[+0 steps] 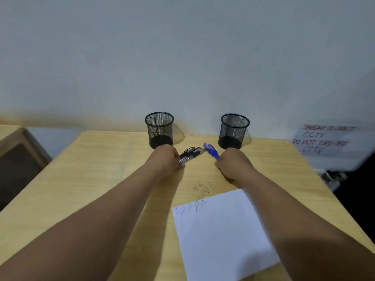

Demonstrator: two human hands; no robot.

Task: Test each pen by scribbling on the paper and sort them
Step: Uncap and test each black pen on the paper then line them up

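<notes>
Two black mesh pen cups stand at the back of the wooden desk, the left cup point(159, 129) and the right cup point(233, 130); both look empty. Between them, my left hand point(165, 160) is closed on a bunch of black-capped pens point(189, 154) lying on the desk. Closed around the lower ends of the blue pens point(212, 152), my right hand point(231, 167) leaves their caps pointing up and to the left. A white sheet of paper point(221, 234) lies nearer to me, with a row of small scribbles point(190, 206) along its top left edge.
The desk point(85, 179) has pen marks on its wood point(205, 188) just beyond the paper. A handwritten CCTV notice point(322, 141) hangs on the wall at the right. Another piece of wooden furniture point(14, 147) stands at the left.
</notes>
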